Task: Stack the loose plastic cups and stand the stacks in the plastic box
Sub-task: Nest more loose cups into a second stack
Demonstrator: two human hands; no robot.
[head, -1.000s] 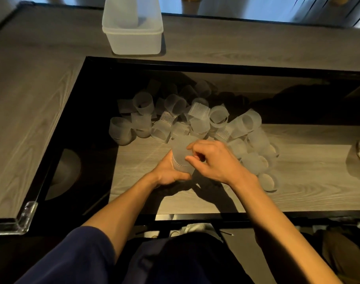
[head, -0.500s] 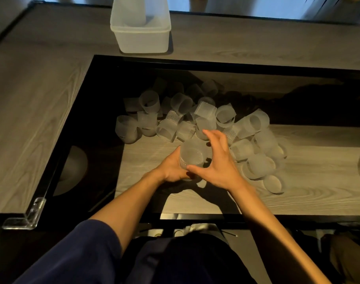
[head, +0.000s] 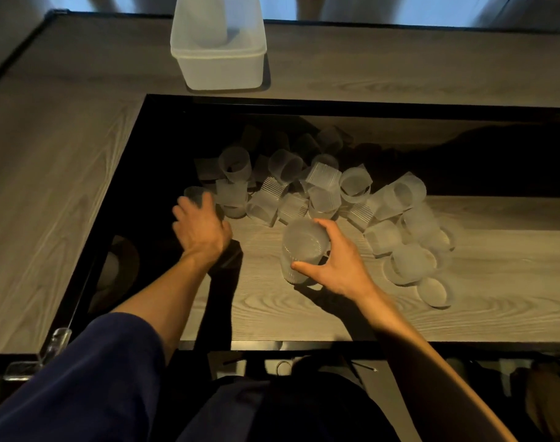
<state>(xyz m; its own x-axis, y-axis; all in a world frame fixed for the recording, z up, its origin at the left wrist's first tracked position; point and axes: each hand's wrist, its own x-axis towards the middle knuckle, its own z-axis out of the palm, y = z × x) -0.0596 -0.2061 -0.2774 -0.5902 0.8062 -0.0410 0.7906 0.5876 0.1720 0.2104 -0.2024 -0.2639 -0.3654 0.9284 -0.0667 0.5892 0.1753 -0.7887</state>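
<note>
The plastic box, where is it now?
In the head view, the translucent plastic box sits top centre on the grey wooden counter, beyond the frosted cup pile.

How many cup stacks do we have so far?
2. One stack stands in the plastic box on the far tabletop; a second stack is gripped by the right hand, before the loose cups. Short stacks may hide within that pile.
</note>
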